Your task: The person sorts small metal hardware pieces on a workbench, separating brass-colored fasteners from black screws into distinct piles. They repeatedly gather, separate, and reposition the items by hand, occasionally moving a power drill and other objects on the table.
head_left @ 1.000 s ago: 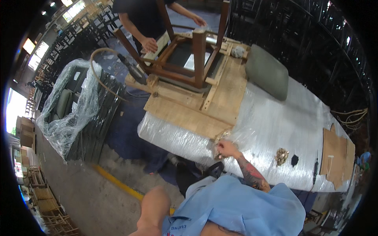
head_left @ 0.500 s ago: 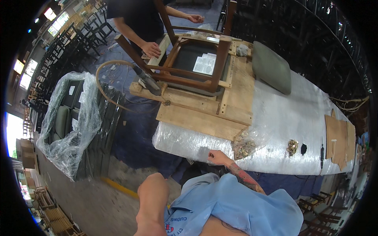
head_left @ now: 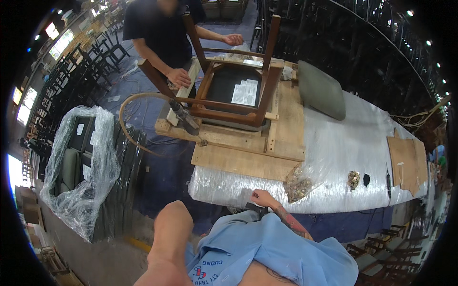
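Observation:
My right hand (head_left: 261, 198) is at the near edge of the plastic-wrapped table (head_left: 229, 188), fingers curled in; what they hold, if anything, is hidden. A dark object (head_left: 256, 208) lies just below it, against my blue shirt. My left arm (head_left: 172, 224) is bent at the lower left, and its hand cannot be seen. Beyond, an upside-down brown wooden chair (head_left: 231, 114) rests on a wooden frame (head_left: 238, 138). A hand-held power driver (head_left: 185, 119) with a tan hose lies at the frame's left corner. Across the table, a person's hand (head_left: 179, 77) touches the frame.
A grey seat cushion (head_left: 322, 90) lies right of the frame. A clear bag of metal fasteners (head_left: 298, 187), a small pile of fasteners (head_left: 353, 179) and a cardboard piece (head_left: 406, 164) are on the table. Plastic-wrapped cushions (head_left: 78, 167) are stacked on the left.
The view has shifted slightly. My left arm has moved a little left and upward. My right hand stays at the table edge with its fingers curled. The chair and driver keep their places.

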{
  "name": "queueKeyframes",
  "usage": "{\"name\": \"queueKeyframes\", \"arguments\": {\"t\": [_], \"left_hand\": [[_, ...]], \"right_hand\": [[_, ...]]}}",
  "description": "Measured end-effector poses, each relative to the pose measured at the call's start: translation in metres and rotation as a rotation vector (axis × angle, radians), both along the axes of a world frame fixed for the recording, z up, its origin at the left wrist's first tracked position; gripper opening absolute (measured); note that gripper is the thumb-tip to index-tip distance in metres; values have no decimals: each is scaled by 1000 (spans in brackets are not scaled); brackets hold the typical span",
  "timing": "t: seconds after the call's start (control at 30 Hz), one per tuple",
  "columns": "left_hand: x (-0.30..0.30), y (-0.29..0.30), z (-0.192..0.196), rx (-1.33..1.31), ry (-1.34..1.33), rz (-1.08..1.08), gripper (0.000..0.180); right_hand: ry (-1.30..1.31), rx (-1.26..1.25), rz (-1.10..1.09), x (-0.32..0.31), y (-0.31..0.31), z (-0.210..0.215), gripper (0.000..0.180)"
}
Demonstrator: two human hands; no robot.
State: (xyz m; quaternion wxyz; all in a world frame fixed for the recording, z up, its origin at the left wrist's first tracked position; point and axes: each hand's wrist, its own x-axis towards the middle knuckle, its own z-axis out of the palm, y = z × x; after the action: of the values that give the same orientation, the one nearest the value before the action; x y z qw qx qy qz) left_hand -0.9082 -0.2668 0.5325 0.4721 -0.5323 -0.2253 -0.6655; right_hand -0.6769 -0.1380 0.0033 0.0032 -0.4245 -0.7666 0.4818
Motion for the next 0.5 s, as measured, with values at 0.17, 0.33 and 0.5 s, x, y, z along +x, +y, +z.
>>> {"name": "queueKeyframes", "arguments": {"t": [0.17, 0.33, 0.5], "left_hand": [[-30, 34, -17, 224, -177, -185, 40], [-75, 105, -140, -530, -617, -93, 20], [-102, 125, -420, -1556, -1062, -92, 47]], "right_hand": [[44, -65, -18, -20, 16, 22, 29], [239, 1, -58, -70, 82, 71, 28], [321, 28, -106, -112, 154, 103, 24]]}}
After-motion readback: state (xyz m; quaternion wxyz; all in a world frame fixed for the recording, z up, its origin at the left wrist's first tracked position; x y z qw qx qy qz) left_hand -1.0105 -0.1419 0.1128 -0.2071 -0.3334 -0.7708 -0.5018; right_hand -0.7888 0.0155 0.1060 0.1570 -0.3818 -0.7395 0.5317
